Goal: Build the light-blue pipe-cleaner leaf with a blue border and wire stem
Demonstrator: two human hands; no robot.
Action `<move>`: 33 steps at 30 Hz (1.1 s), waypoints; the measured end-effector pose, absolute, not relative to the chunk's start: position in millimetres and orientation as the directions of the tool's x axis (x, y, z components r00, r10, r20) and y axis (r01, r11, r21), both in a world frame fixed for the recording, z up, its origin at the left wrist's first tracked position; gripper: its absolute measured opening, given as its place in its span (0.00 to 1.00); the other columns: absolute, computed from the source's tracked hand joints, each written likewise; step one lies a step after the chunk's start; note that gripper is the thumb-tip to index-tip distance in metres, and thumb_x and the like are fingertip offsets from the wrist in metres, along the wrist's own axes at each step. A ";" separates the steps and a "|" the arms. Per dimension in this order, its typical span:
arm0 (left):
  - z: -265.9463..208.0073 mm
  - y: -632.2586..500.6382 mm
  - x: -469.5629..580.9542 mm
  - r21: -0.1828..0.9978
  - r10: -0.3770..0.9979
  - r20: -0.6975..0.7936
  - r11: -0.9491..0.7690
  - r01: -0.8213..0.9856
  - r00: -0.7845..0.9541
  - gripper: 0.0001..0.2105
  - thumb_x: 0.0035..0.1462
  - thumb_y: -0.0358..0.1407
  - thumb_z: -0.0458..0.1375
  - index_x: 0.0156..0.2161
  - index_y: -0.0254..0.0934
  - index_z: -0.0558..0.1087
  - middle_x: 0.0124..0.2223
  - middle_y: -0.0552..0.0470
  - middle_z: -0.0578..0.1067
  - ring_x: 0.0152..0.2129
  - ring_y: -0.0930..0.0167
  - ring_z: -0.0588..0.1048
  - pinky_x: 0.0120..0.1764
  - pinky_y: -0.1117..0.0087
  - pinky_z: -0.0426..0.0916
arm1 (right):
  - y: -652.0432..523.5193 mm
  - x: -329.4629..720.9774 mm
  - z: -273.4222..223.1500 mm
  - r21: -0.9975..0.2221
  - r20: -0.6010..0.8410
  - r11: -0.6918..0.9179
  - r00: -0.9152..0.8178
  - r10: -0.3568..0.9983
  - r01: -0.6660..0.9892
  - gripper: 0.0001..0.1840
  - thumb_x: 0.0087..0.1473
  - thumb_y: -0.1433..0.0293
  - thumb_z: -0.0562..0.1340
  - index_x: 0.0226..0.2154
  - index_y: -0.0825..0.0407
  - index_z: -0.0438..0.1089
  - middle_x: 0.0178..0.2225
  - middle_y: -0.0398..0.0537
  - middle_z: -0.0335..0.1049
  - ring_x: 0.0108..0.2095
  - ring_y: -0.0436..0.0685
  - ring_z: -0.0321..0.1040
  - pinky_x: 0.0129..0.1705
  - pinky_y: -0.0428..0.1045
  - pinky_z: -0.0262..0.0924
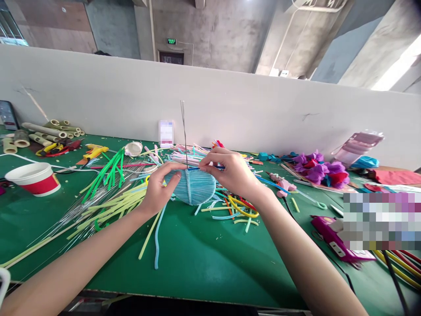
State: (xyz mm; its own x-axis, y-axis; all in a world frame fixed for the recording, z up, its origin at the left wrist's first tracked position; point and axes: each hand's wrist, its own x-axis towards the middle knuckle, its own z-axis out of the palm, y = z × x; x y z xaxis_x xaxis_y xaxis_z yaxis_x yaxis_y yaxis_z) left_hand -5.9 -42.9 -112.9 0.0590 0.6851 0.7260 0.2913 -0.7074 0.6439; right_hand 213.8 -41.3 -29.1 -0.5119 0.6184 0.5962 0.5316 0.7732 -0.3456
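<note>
A light blue leaf [202, 188] made of fuzzy pipe cleaners, with a raised midrib, hangs between my hands above the table. Thin wire stems [184, 131] rise from its upper edge. My left hand [159, 186] pinches the leaf at the base of the wires, thumb and forefinger together. My right hand [233, 169] is closed on a darker blue pipe cleaner [194, 168], which runs across the leaf's top edge toward the wires. Its fingertips are close to the leaf; whether they also touch it I cannot tell.
Loose yellow-green pipe cleaners [121, 202] and metal wires [74, 213] spread across the green table [210, 259]. A paper cup [34, 177] and yellow glue gun [94, 151] stand left. Purple flowers [317, 169], a pink glue gun [279, 183] and a magenta power strip [342, 243] lie right.
</note>
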 end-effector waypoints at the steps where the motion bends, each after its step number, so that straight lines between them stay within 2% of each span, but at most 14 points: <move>1: -112.9 -42.7 -5.9 0.651 0.690 0.720 -0.706 0.277 0.066 0.08 0.65 0.36 0.56 0.44 0.40 0.77 0.46 0.49 0.78 0.47 0.64 0.75 0.52 0.64 0.68 | -41.4 213.8 -29.0 -0.346 0.594 0.773 -0.514 0.619 0.531 0.08 0.59 0.76 0.62 0.34 0.50 0.77 0.37 0.45 0.74 0.35 0.51 0.70 0.40 0.48 0.61; 14: -110.8 -40.7 -3.3 0.666 0.702 0.710 -0.691 0.282 0.044 0.09 0.63 0.42 0.59 0.42 0.40 0.77 0.44 0.49 0.79 0.45 0.64 0.76 0.52 0.63 0.69 | -41.5 215.0 -27.8 -0.309 0.588 0.790 -0.547 0.597 0.529 0.10 0.60 0.75 0.60 0.36 0.51 0.77 0.38 0.47 0.73 0.36 0.52 0.70 0.40 0.48 0.62; 22: -107.1 -45.2 -0.3 0.686 0.723 0.689 -0.672 0.277 0.046 0.09 0.64 0.41 0.59 0.44 0.40 0.76 0.46 0.48 0.79 0.47 0.64 0.76 0.54 0.62 0.68 | -39.5 215.8 -30.9 -0.282 0.605 0.802 -0.551 0.575 0.527 0.10 0.61 0.75 0.59 0.37 0.50 0.77 0.39 0.48 0.73 0.37 0.52 0.71 0.41 0.49 0.63; 25: -109.4 -44.6 1.9 0.686 0.710 0.704 -0.683 0.250 0.007 0.10 0.63 0.40 0.60 0.47 0.40 0.72 0.46 0.48 0.77 0.47 0.66 0.76 0.53 0.63 0.69 | -40.2 215.5 -30.9 -0.265 0.613 0.805 -0.552 0.565 0.530 0.10 0.61 0.75 0.59 0.36 0.50 0.77 0.39 0.48 0.73 0.37 0.52 0.71 0.41 0.49 0.63; 28: -114.6 -41.6 2.5 0.622 0.632 0.774 -0.749 0.230 -0.033 0.13 0.62 0.37 0.61 0.49 0.41 0.66 0.47 0.48 0.75 0.47 0.67 0.76 0.53 0.62 0.70 | -40.6 215.3 -31.2 -0.256 0.612 0.806 -0.555 0.563 0.534 0.10 0.61 0.76 0.59 0.36 0.50 0.77 0.38 0.48 0.73 0.36 0.52 0.71 0.41 0.49 0.63; 33: -117.6 -40.3 -1.1 0.319 0.405 0.906 -0.842 0.434 0.120 0.11 0.65 0.29 0.56 0.51 0.43 0.69 0.48 0.47 0.74 0.49 0.66 0.74 0.53 0.61 0.69 | -40.9 215.5 -32.0 -0.246 0.614 0.808 -0.559 0.557 0.536 0.10 0.62 0.76 0.59 0.37 0.50 0.77 0.39 0.48 0.73 0.37 0.52 0.71 0.41 0.49 0.63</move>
